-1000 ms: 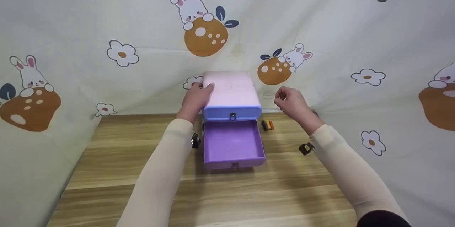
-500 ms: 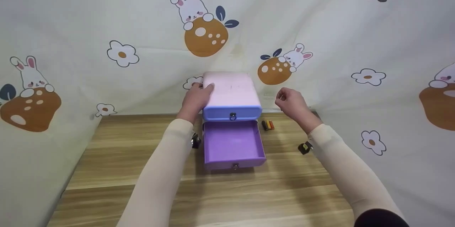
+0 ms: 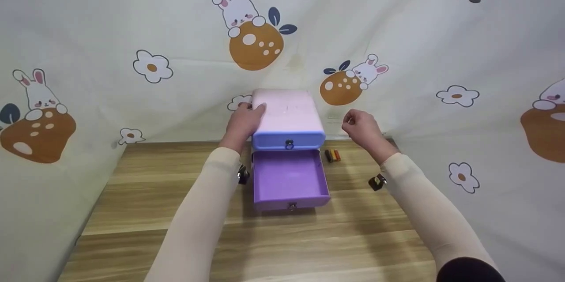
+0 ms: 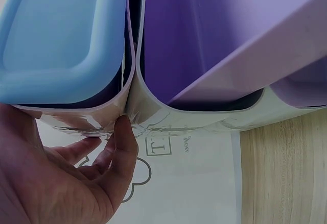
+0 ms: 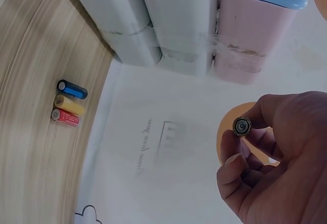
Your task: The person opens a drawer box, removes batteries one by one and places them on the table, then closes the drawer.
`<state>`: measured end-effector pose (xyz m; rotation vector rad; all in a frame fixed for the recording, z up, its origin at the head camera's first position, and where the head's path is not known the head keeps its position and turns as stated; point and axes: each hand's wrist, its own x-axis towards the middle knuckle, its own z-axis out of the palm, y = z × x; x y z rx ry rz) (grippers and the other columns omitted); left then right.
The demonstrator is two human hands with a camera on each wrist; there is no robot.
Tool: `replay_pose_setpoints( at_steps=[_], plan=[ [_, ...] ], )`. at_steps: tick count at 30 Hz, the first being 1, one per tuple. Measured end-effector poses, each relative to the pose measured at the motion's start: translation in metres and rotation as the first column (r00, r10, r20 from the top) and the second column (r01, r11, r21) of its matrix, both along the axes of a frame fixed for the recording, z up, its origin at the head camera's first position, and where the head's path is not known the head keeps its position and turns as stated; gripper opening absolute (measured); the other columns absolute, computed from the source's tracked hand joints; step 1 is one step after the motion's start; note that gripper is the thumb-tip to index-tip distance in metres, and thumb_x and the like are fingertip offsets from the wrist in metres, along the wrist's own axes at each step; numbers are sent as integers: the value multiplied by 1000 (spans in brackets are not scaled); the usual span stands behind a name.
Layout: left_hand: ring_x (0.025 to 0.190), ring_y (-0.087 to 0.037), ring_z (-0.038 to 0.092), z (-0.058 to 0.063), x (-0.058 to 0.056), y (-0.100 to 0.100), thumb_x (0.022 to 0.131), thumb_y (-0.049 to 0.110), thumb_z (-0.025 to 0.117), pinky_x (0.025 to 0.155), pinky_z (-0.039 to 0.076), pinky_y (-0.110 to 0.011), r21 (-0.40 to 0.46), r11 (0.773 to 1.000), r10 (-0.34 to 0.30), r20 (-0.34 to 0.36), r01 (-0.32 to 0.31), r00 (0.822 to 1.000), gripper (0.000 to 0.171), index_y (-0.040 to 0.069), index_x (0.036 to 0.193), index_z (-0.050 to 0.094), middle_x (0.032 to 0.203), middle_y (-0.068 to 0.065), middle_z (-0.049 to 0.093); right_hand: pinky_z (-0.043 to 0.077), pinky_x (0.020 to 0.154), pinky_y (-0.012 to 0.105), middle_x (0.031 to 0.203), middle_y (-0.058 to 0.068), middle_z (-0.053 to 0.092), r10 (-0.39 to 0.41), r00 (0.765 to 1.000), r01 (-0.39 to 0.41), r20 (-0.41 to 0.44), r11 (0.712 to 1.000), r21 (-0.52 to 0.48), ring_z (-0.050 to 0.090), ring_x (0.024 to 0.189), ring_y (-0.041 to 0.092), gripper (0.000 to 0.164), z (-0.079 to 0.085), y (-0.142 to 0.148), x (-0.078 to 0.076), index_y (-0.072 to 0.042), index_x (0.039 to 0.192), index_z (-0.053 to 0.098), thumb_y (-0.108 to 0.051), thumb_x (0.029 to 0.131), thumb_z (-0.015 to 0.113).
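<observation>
A stacked drawer unit (image 3: 287, 112) stands at the back of the table, with a pink top tier and pale tiers below. Its blue top drawer (image 3: 288, 141) is closed; the purple drawer (image 3: 290, 176) beneath is pulled out, its floor visible. My left hand (image 3: 244, 125) holds the unit's upper left side, thumb on the top edge and bent fingers (image 4: 125, 140) against the side wall. To the right of the unit, my right hand (image 3: 363, 128) is raised. Between its thumb and fingers it pinches a small battery (image 5: 241, 126), seen end-on in the right wrist view.
Three batteries, blue (image 5: 72, 90), yellow (image 5: 69, 104) and red (image 5: 65, 117), lie side by side on the wooden table (image 3: 176, 211), right of the unit. A printed cloth (image 3: 185, 17) hangs close behind. Clear tape wraps the tiers. Each wrist carries a small black camera.
My right forearm has shifted very slightly left. The left hand, the drawer unit and the batteries on the table have stayed in place.
</observation>
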<state>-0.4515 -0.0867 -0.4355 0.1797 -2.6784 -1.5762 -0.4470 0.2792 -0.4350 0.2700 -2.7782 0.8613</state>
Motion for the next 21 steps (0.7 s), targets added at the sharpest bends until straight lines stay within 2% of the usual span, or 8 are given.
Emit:
replay_pose_setpoints(
  at_steps=[5, 15, 21],
  plan=[
    [154, -40, 46, 1, 1, 0, 109, 64, 52, 125, 38, -55, 14, 1000, -2, 37, 2, 999, 82, 4, 165, 45, 166, -21, 50, 46, 66, 39, 79, 6, 65, -6, 1000, 6, -3, 1000, 20, 57, 68, 21, 7, -4, 2, -4, -4, 99, 69, -9, 98, 65],
    [150, -40, 49, -1, 0, 0, 108, 64, 53, 122, 40, -54, -9, 1000, 0, 2, 0, 1000, 80, 4, 162, 49, 163, -21, 53, 47, 69, 40, 82, 7, 67, -21, 999, 19, 27, 998, 67, 58, 74, 23, 10, -19, 5, -15, -3, 101, 71, -10, 98, 65],
    [149, -40, 50, -2, 0, 0, 108, 64, 52, 121, 41, -53, -14, 1000, 2, 0, -2, 1000, 81, 3, 161, 49, 162, -21, 54, 47, 70, 40, 84, 7, 67, -12, 1000, 11, 25, 998, 57, 59, 76, 24, 8, -30, 8, -20, -3, 99, 71, -9, 97, 66]
  ],
)
